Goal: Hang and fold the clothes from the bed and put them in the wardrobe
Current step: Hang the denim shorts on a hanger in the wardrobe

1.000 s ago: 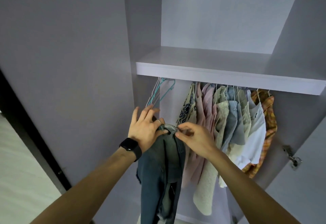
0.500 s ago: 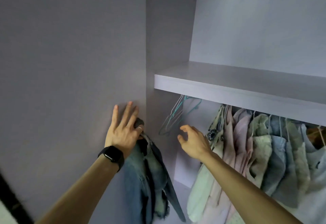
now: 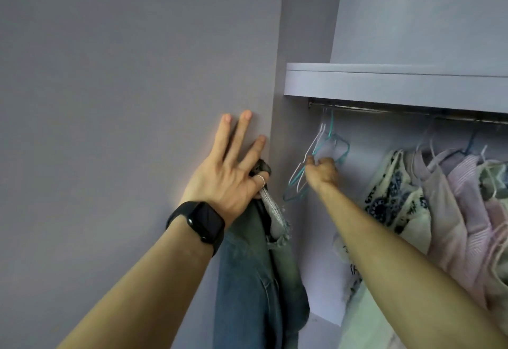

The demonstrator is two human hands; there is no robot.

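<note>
Head view: my left hand splays three fingers flat on the wardrobe side panel, and its ringed finger curls to pinch the denim garment, which hangs down beside the panel. My right hand reaches inside, fingers curled round the empty hangers on the rail. Hung clothes crowd the rail further right.

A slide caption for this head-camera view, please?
Left hand, pressed on the lilac wardrobe panel, holds a blue denim garment; right hand grips teal and white wire hangers.
</note>
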